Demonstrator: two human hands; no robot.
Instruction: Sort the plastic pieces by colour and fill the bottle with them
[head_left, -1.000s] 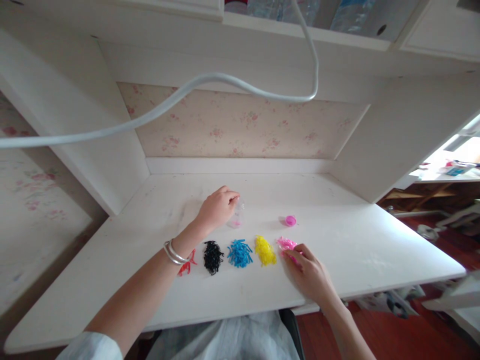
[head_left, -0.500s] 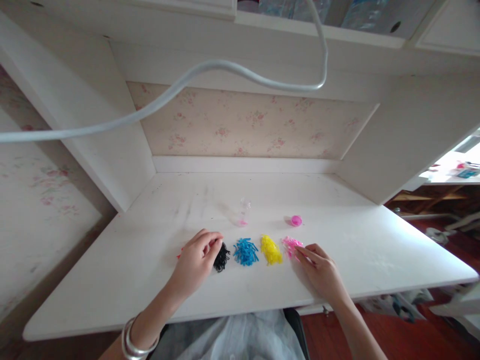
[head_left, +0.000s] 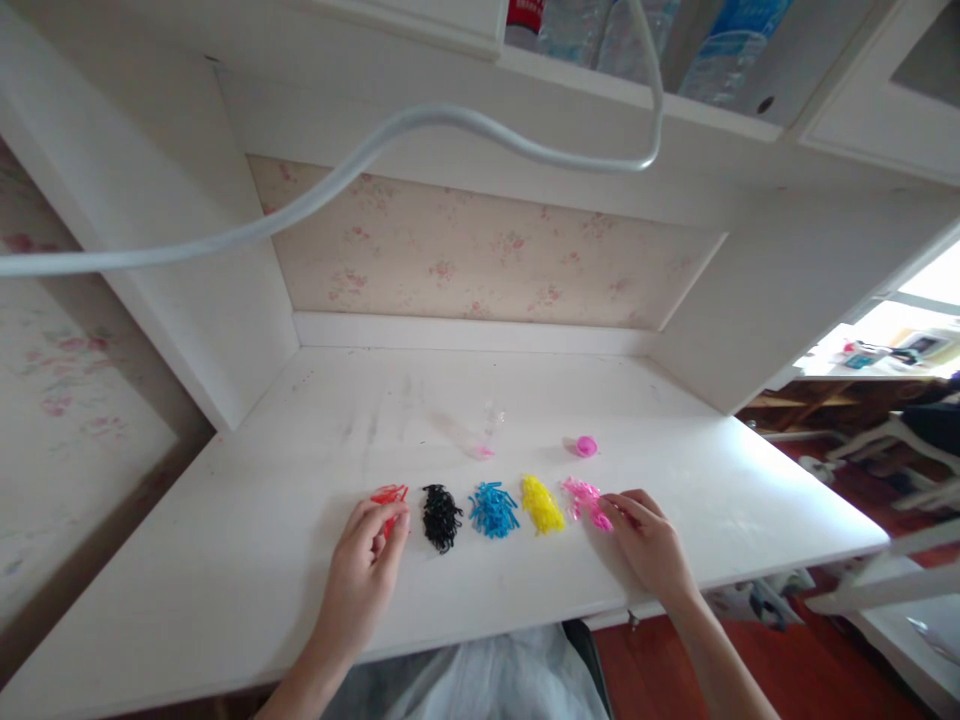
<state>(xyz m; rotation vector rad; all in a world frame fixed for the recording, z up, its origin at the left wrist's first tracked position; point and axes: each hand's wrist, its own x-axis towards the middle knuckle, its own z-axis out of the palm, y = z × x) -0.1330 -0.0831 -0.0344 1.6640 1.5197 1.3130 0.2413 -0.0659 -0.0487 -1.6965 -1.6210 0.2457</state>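
Note:
Five small heaps of short plastic pieces lie in a row on the white desk [head_left: 225, 560]: red [head_left: 390, 496], black [head_left: 440, 516], blue [head_left: 493, 508], yellow [head_left: 541, 503] and pink [head_left: 582, 496]. My left hand [head_left: 364, 570] rests palm down with fingers stretched out, its fingertips on the red heap. My right hand [head_left: 651, 543] lies flat beside the pink heap, fingertips touching its right edge. A small clear bottle [head_left: 487, 432] with pink at its bottom stands behind the row, and its pink cap [head_left: 586, 446] lies to the right.
A white cable [head_left: 420, 125] hangs across the upper view. Desk side panels rise left and right, with a flowered back wall [head_left: 480, 250]. A shelf above holds plastic bottles [head_left: 720, 40]. Past the desk's right edge are a red floor and white furniture.
My left hand left the clear bottle, drew back toward me and came down on the red heap. My right hand stayed at the pink heap.

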